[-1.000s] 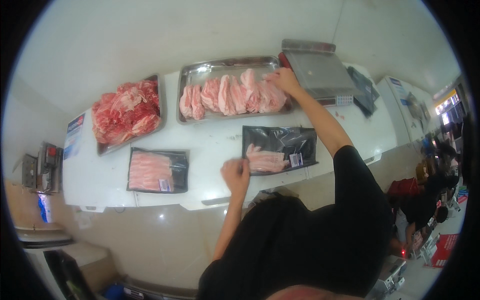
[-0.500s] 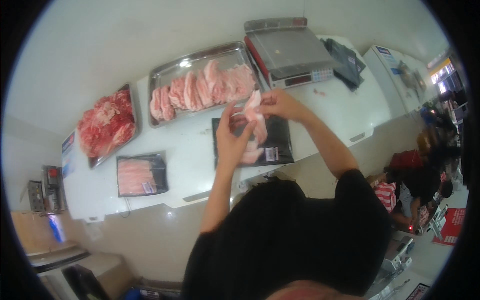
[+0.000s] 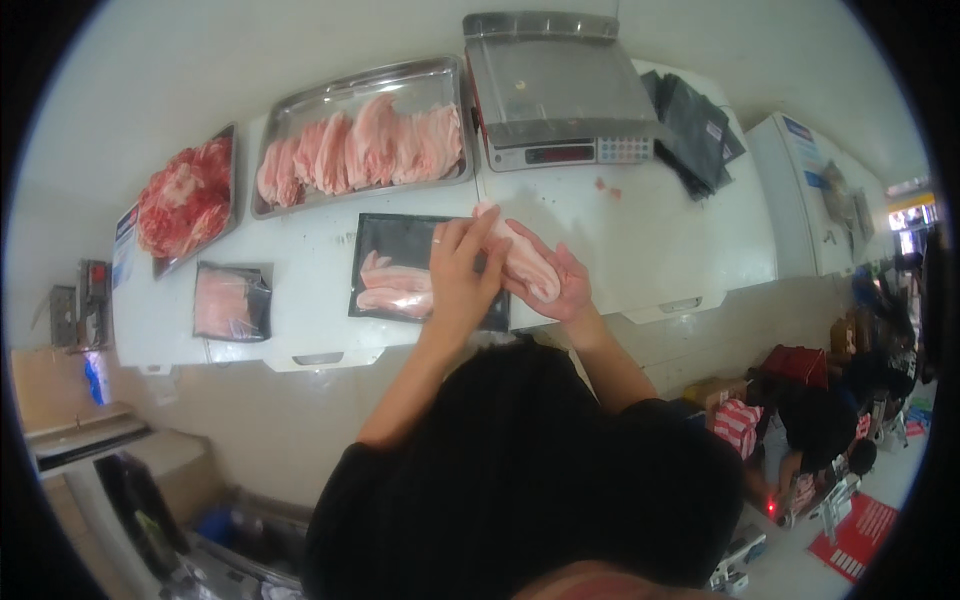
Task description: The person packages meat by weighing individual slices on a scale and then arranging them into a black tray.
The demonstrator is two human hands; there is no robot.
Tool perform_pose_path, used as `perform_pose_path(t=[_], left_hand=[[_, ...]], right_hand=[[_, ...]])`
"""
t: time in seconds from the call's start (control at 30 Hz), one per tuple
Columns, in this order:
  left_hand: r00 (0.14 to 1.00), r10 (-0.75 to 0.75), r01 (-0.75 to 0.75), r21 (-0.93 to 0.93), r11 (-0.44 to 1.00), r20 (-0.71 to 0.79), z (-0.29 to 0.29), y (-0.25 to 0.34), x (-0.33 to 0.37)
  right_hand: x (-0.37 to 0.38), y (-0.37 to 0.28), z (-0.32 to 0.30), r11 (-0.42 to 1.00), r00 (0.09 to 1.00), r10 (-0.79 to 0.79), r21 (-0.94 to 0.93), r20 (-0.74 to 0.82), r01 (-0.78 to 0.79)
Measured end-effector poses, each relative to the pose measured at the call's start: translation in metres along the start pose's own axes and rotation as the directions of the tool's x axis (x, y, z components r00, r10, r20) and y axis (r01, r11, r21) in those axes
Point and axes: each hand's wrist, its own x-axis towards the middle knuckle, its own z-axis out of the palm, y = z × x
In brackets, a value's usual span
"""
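Observation:
A pale pink strip of pork belly lies slantwise across the upturned palm of my right hand, which supports it from below. My left hand has its fingers and thumb at the strip's upper end, pressing on it. Beneath my left hand is a black packing tray holding a few pork belly slices; my hand and wrist hide its right part. To the left is a wrapped black tray of meat slices.
Behind the hands, a metal tray holds a row of several pork belly slices. A digital scale stands beside it, then black bags or sheets. A tray of red meat sits at far left. The white counter has a front edge.
My right hand has turned palm up under the strip, which now lies across it instead of hanging between both hands. The view has shifted, and more of the black tray's slices show.

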Motion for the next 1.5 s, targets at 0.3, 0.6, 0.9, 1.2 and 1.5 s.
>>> perform_pose_path(t=[0.3, 0.6, 0.9, 1.2, 1.5], left_hand=[[0.919, -0.334, 0.274, 0.269, 0.923, 0.211, 0.042, -0.006, -0.063], [0.886, -0.429, 0.347, 0.364, 0.864, 0.176, 0.079, -0.026, -0.084], [0.938, -0.347, 0.347, 0.060, 0.936, -0.004, 0.046, -0.006, -0.062], [0.924, -0.371, 0.378, 0.082, 0.922, -0.090, 0.038, -0.001, -0.070], [0.915, -0.380, 0.398, -0.156, 0.904, 0.133, -0.022, -0.007, -0.111]], right_hand=[[-0.052, -0.069, -0.053, 0.947, 0.946, 0.223, -0.179, -0.235, -0.268], [-0.088, -0.098, -0.073, 0.861, 0.867, 0.443, -0.162, -0.228, -0.482], [0.023, 0.005, -0.095, 0.795, 0.801, 0.546, -0.152, -0.243, -0.588], [0.173, 0.099, -0.065, 0.559, 0.906, 0.423, -0.783, -0.013, -0.272], [0.155, 0.113, -0.052, -0.153, 0.930, 0.282, -0.946, 0.236, 0.287]])
